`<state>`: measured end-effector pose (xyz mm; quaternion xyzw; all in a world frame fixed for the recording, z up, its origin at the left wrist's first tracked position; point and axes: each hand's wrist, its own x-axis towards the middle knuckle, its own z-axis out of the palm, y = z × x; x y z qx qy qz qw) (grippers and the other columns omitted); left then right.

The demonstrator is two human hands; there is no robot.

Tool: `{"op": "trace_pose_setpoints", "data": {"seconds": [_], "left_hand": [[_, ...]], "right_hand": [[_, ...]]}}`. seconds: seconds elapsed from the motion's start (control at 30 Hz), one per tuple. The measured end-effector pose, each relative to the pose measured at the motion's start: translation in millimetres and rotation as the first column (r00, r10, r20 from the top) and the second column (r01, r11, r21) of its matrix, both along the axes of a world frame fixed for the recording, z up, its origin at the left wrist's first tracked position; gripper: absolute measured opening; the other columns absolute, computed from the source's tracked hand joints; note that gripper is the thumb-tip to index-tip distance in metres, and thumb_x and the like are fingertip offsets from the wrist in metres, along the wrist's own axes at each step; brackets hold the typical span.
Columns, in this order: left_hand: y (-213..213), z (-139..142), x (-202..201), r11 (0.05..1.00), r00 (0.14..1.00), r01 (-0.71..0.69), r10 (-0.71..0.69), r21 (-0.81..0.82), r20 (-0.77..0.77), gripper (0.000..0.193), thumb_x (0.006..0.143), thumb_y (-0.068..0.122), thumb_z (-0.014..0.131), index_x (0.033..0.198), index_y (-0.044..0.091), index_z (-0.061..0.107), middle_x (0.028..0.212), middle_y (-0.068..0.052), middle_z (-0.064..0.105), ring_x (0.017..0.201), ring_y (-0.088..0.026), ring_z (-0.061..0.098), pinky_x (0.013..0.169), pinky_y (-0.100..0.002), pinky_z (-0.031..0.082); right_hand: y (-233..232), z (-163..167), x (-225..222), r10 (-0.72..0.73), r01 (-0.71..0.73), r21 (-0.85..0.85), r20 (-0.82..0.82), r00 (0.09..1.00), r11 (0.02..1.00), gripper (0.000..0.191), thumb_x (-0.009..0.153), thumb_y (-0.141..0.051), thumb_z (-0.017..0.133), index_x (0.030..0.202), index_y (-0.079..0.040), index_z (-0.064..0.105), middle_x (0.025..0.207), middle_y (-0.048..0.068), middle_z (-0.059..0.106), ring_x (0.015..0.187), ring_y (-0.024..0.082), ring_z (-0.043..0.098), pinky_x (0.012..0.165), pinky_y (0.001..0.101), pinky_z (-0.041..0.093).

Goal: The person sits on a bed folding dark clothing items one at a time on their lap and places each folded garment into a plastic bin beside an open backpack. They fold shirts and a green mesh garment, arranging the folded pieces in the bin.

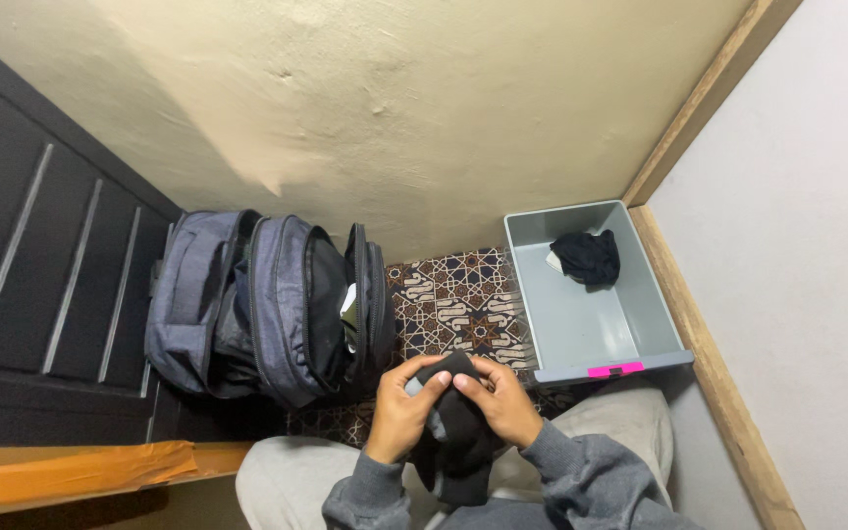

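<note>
Both hands meet low-centre over the lap, forearms in grey sleeves coming up from 6 o'clock and angling inward to a V. Left hand (402, 407): wrist bent, back of hand facing cam, fingers curled together and clamped on the top edge of a black cloth (458, 432), thumb pressing in toward 3 o'clock. Right hand (503, 400): knuckles up, fingers bunched tight on the same edge, thumb tip nearly touching the left's. Cloth hangs down btwn the wrists toward 6 o'clock, over light grey trousers.

Blue-grey backpack (267, 309) stands unzipped at approx 10 o'clock from the hands, near them. Grey plastic bin (591, 324) at 2 o'clock, w/ another dark garment (589, 257) bunched at its far end. Patterned mat (458, 299) lies btwn bag and bin.
</note>
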<state>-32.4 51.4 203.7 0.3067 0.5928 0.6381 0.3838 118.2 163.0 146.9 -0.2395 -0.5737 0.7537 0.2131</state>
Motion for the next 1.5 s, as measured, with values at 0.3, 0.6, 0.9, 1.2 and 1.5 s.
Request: {"op": "trace_pose_setpoints", "data": {"seconds": [0.3, 0.6, 0.9, 1.2, 1.5], "left_hand": [[-2.2, -11.1, 10.8, 0.999, 0.985, 0.037, -0.032, -0.023, 0.168, 0.019, 0.085, 0.012, 0.075, 0.101, 0.002, 0.072, 0.089, 0.0, 0.073, 0.081, -0.007, 0.064, 0.076, -0.024, 0.054], [-9.1, -40.4, -0.6, 0.969, 0.93, -0.237, 0.208, 0.062, 0.303, 0.024, 0.093, 0.013, 0.075, 0.108, -0.005, 0.07, 0.096, -0.007, 0.072, 0.084, -0.013, 0.064, 0.078, -0.029, 0.052], [-10.6, -45.1, 29.8, 0.998, 0.947, -0.065, 0.069, -0.024, 0.314, 0.037, 0.085, 0.015, 0.078, 0.116, -0.005, 0.071, 0.109, -0.011, 0.077, 0.096, -0.016, 0.071, 0.086, -0.03, 0.057], [-4.1, -47.8, 6.2, 0.976, 0.911, -0.219, 0.209, -0.011, 0.357, 0.038, 0.091, 0.018, 0.073, 0.118, -0.009, 0.069, 0.11, -0.012, 0.076, 0.096, -0.019, 0.07, 0.086, -0.032, 0.055], [-21.8, -60.3, 30.1, 0.989, 0.838, 0.138, -0.088, -0.053, 0.539, 0.05, 0.085, 0.017, 0.079, 0.127, -0.005, 0.062, 0.117, -0.013, 0.072, 0.098, -0.016, 0.07, 0.089, -0.031, 0.056]], "right_hand": [[-1.1, -3.5, -1.5, -0.217, 0.217, -0.136, 0.016, 0.976, 0.967, 0.029, 0.094, -0.017, 0.069, 0.113, 0.004, 0.069, 0.098, 0.006, 0.076, 0.084, 0.01, 0.07, 0.074, 0.027, 0.06], [-13.4, -8.8, -0.8, -0.094, 0.093, 0.015, 0.113, 0.989, 0.996, 0.031, 0.095, -0.02, 0.071, 0.114, 0.004, 0.072, 0.1, 0.005, 0.078, 0.088, 0.009, 0.066, 0.081, 0.0266, 0.057], [-4.1, -6.7, 2.7, -0.242, 0.228, 0.128, 0.114, 0.963, 0.965, 0.03, 0.094, -0.018, 0.072, 0.112, 0.005, 0.075, 0.098, 0.007, 0.079, 0.086, 0.009, 0.069, 0.078, 0.0267, 0.058], [6.6, -8.4, 10.6, 0.133, -0.121, -0.149, 0.07, 0.989, 0.981, 0.041, 0.089, -0.017, 0.075, 0.125, 0.001, 0.064, 0.113, 0.005, 0.074, 0.101, 0.01, 0.067, 0.091, 0.028, 0.056], [2.7, 13.0, 9.7, -0.162, 0.161, 0.026, 0.074, 0.984, 0.987, 0.036, 0.088, -0.01, 0.075, 0.119, 0.004, 0.067, 0.106, 0.009, 0.077, 0.095, 0.012, 0.07, 0.086, 0.0296, 0.058]]}}
